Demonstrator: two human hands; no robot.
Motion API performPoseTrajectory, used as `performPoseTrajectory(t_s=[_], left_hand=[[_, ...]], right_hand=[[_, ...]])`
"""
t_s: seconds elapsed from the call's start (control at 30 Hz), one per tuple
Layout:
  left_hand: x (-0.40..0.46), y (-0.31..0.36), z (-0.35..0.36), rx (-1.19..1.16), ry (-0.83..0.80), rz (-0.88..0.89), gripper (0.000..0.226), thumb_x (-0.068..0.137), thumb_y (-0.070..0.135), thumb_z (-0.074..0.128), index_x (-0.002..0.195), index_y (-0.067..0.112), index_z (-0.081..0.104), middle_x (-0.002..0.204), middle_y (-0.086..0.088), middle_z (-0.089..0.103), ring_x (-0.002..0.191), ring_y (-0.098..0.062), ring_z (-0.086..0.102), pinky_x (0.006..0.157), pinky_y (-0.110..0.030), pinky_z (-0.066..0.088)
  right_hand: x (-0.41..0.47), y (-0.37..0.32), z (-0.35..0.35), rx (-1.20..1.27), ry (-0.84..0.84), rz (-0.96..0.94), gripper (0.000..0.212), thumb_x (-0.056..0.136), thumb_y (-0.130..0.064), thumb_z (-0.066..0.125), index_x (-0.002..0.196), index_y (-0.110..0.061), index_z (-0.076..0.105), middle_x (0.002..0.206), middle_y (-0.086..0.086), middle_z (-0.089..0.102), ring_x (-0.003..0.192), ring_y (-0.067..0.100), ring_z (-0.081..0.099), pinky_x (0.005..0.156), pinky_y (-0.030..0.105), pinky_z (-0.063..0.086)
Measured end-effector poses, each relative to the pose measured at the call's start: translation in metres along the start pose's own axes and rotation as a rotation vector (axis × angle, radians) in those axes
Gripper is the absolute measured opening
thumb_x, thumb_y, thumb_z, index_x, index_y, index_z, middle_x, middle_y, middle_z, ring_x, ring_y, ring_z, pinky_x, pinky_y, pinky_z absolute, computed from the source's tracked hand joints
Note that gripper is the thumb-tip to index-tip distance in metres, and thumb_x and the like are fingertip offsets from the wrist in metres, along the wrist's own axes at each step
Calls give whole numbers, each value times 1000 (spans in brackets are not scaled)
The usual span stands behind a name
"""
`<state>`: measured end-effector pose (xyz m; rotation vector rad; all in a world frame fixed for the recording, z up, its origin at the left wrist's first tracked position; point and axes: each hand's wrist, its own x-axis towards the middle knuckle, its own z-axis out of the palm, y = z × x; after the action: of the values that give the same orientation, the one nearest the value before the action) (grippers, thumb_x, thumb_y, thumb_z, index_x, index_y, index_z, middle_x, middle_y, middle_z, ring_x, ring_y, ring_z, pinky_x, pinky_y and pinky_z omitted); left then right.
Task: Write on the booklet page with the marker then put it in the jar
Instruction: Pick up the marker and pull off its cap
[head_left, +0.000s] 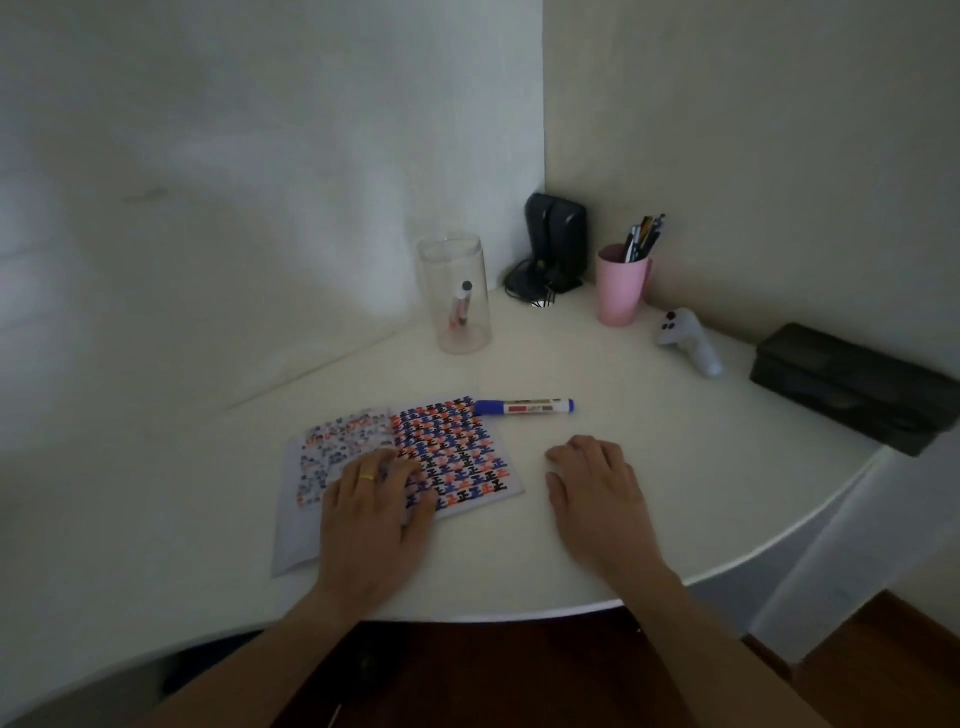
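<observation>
An open booklet (457, 441) with red, blue and black patterned pages lies flat on the white table (675, 467). My left hand (371, 514) rests palm down on its lower middle, fingers spread, a gold ring on one finger. A blue-capped marker (524, 407) lies on its side just beyond the booklet's right page, touching nothing else. My right hand (597, 493) lies flat on the bare table below the marker, holding nothing. A clear jar (457, 293) stands behind the booklet near the wall, with one marker (461, 306) leaning inside it.
A pink cup (621, 288) with several pens stands at the back right, beside a black device (553, 249) in the corner. A white controller (688, 340) and a black case (852, 387) lie further right. The table's curved front edge runs close under my wrists.
</observation>
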<state>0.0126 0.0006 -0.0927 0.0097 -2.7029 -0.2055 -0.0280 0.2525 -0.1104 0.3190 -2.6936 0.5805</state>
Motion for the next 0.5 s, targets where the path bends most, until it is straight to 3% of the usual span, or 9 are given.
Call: performPoseTrajectory(t_s=[0.23,0.5], left_hand=[[-3,-6,7,15,59,23,38,85,56,46,108,28,57,121,-6,59,114,-28,50,88,-45,46],[-11,-5,-2,-6,38,28,45,87,56,39,115,26,58,127,-8,57,118,-30,48,91,-47,44]], right_hand=[[-6,-6,-5,-21,-41,19,32,101,-29,42,123,-16,62,126,6,60,116,27,51,95,39,46],[-17,-22,-17,-42,-28,60,32,102,-27,41,120,-15,64,125,7,63,114,27,55,91,38,48]])
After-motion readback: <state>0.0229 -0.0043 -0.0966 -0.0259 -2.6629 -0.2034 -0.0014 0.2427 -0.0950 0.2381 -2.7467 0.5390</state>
